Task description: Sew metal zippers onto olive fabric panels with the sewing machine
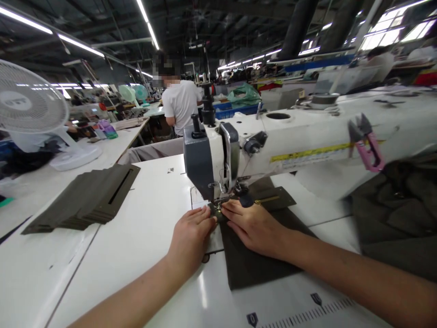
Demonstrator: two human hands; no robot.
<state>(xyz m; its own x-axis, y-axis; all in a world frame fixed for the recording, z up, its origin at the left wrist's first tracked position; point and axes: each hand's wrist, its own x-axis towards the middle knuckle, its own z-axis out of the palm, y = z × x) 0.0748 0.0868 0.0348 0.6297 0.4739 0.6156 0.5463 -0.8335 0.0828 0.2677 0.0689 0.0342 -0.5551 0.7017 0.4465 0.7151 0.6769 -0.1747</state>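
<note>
A dark olive fabric piece [262, 269] lies under the needle area of a white sewing machine [218, 168]. My left hand [191, 234] is at the left of the presser foot, thumb and fingers closed together on the fabric's narrow edge. On the right, my right hand [256, 228] lies on the fabric with fingers stretched toward the needle and thumb apart. A brass-coloured zipper strip [268, 199] shows on the fabric behind that hand. The fabric right under the presser foot is partly hidden by my fingers.
A stack of dark fabric pieces [85, 196] sits on the table at left, near a white fan [34, 100]. Pink-handled thread snips [370, 148] rest against the machine arm. More dark fabric [399, 214] lies at right. Another person [180, 102] stands beyond the machine.
</note>
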